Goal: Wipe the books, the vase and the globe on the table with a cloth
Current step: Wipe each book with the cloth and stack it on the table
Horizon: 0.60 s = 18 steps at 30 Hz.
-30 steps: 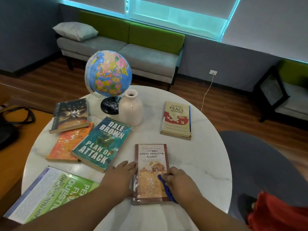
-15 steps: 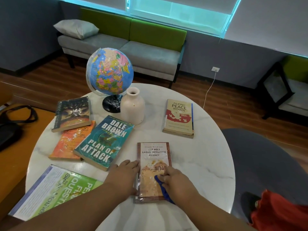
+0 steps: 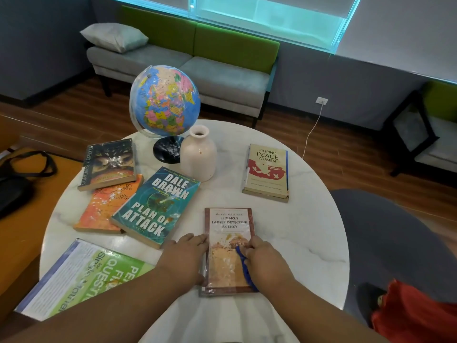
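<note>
One glossy paperback (image 3: 230,224): left hand (image 3: 184,256) on edge, right hand (image 3: 264,263) gripping cloth (image 3: 243,262).

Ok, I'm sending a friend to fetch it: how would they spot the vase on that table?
Find the round white table, then the globe at its far side. The vase stands just right of the globe's black base: the only plain cream, narrow-necked upright piece among flat books.

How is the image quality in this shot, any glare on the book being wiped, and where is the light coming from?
Head view: light comes from the window, overexposed to a cyan glow; head view: white glare on the glossy Ladies' Detective Agency book washes out part of its title, with smaller highlights on the globe; head view: slight wide-angle bowing toward the edges.
</note>
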Tool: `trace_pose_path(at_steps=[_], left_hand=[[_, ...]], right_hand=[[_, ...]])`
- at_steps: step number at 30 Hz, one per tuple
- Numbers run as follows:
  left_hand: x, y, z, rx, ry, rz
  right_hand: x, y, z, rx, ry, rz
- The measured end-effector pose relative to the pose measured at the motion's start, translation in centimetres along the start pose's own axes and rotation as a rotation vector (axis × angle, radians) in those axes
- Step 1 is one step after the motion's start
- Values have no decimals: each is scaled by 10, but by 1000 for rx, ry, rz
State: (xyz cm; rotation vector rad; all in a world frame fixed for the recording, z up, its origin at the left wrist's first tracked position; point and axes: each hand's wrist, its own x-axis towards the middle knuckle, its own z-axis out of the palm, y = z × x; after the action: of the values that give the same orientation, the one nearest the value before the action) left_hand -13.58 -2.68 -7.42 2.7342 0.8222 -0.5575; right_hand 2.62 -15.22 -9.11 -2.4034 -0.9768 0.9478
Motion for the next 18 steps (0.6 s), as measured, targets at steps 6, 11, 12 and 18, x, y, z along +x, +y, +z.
trace_pose_path(at_steps=[6,11,12,18], left_hand=[[-1,-1,0,-33,-16,-13],[-1,-1,0,-45,-31,-27],[-1,-1,0,-42,-33,-28],[0,0,1,-35,-32,-43]], right_hand=[[3,-5,-17,227,-4,59],[10,-5,-13,117,-67,54],[7,-3,-14,101,-86,40],[22,-12,-23,101,-23,-17]])
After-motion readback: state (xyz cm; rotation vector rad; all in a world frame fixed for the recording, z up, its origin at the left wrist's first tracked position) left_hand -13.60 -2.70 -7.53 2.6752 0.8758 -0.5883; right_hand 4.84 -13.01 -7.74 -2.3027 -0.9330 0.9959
